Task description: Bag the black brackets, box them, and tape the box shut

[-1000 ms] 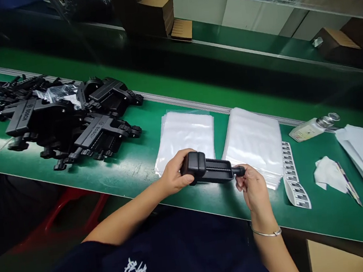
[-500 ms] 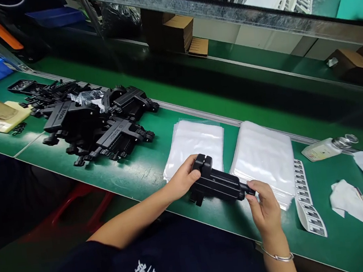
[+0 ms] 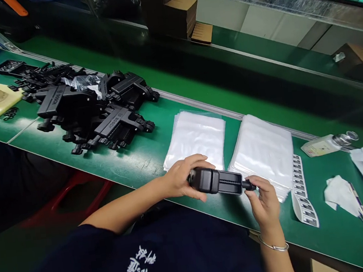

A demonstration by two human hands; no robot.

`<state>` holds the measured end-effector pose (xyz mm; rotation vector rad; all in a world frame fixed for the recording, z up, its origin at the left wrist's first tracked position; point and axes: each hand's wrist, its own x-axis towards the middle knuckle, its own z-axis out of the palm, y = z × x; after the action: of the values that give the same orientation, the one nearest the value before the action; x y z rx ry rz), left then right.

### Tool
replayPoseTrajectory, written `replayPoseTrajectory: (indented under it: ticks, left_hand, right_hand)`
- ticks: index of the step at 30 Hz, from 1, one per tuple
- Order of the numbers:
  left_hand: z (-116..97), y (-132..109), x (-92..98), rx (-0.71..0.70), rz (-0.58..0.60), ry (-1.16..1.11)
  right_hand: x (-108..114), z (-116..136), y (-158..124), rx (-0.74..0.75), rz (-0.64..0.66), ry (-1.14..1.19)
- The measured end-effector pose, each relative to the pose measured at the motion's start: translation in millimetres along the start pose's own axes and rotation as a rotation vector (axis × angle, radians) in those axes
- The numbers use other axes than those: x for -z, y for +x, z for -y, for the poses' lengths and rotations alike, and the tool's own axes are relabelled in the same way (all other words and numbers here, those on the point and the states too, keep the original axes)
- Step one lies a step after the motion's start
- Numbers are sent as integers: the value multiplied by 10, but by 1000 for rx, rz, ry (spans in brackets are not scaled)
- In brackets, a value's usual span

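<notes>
While left hand [image 3: 180, 180] wraps fat end of long black plastic holder [image 3: 210, 180], likely holding it steady between hands, right hand [image 3: 265, 200] pinches small black knob [image 3: 248, 185]. Flat clear plastic bags [image 3: 263, 144] lie just beyond grip.

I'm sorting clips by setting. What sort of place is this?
Probably a factory workstation: a pile of similar black devices, two stacks of plastic bags and a strip of labels lie on a green worktop.

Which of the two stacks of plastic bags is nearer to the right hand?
The right stack, with the label strip along its right edge, is nearer the right hand. The left stack lies toward the black pile, without a strip.
</notes>
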<state>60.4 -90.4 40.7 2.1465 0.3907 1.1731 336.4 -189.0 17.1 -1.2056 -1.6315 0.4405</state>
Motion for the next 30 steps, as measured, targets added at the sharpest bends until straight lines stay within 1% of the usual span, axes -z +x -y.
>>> replayPoseTrajectory:
  ticks: [2, 4, 6, 9, 10, 12, 14, 16, 17, 19, 20, 21, 23, 24, 25, 26, 28, 30]
  left_hand:
    - [-20, 22, 28, -37, 4, 60]
    - [-55, 49, 63, -106, 7, 136]
    - [-104, 75, 97, -207, 20, 224]
    - [-199, 103, 127, -365, 72, 373]
    - [-231, 109, 128, -398, 87, 428]
    - [-282, 112, 123, -423, 116, 508]
    - [-296, 103, 118, -409, 150, 528]
    - [-268, 81, 124, -389, 171, 491]
    - [-242, 66, 133, -375, 170, 461]
    - [-180, 30, 154, -296, 132, 379]
    - [-152, 9, 163, -208, 98, 329]
    - [-131, -11, 169, -84, 55, 273]
    - [-111, -52, 164, 215, -38, 143]
    - [-111, -69, 153, 349, -74, 72]
    - [-116, -84, 137, 452, -102, 10]
    - [-122, -96, 118, 514, -116, -40]
    - [-130, -102, 78, 559, -101, -89]
    - [-118, -82, 40, 571, -110, -126]
  right_hand:
    - [6, 24, -8, -99, 14, 71]
    - [3, 58, 14, -256, 25, 198]
    - [-13, 90, 80, -446, 51, 384]
    - [-58, 109, 233, -743, 153, 657]
    - [-80, 106, 284, -835, 184, 722]
    - [-131, 90, 362, -979, 207, 809]
    - [-192, 71, 396, -1053, 181, 847]
    - [-254, 63, 386, -1068, 167, 846]
    - [-282, 66, 369, -1050, 164, 830]
    - [-325, 88, 321, -943, 132, 729]
    - [-336, 106, 297, -851, 99, 630]
    - [-340, 128, 277, -742, 65, 503]
    - [-324, 176, 252, -528, 30, 238]
    - [-309, 197, 250, -456, 38, 138]
    - [-293, 214, 255, -422, 59, 73]
    - [-277, 223, 264, -418, 79, 45]
    - [-257, 218, 291, -452, 99, 66]
    - [-257, 185, 310, -498, 78, 168]
